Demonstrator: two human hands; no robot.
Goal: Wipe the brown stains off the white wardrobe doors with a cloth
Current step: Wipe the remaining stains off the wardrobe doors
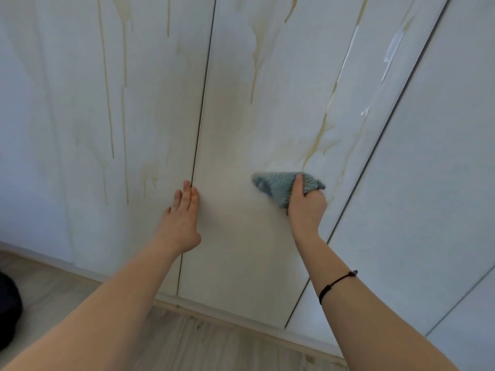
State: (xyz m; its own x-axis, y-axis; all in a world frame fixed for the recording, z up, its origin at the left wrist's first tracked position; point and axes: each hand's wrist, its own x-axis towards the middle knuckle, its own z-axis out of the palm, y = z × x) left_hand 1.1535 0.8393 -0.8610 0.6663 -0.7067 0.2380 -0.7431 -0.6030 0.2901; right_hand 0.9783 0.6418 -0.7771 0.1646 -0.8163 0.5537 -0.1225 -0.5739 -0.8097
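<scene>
Wardrobe doors [241, 258] fill the wall ahead, white and run with brown stains [318, 137]. The person stands close before them with both bare arms reaching out. Nearest is the pale wood-look floor [203, 344], with a dark rounded object [8, 311] cut off at its left edge; I cannot tell what it is. A thin black bracelet [338, 283] circles the right forearm.

Further along, the left hand [184, 223] lies flat against the doors, fingers straight and close together, holding nothing. Its fingertips reach the dark seam [197, 135] between the left door and the middle one, and a thin ring [173, 209] shows on one finger. The right hand [306, 207] is on the middle door, fingers and thumb curled round a bunched blue-grey cloth [276, 184], which it presses to the panel. The cloth sits just under the lower ends of a smeared, branching streak. Around the two hands the panel looks mostly clean.

Higher up, long thin drips run down the left door, and broader pale-brown runs mark the top of the middle door and its right edge.
</scene>
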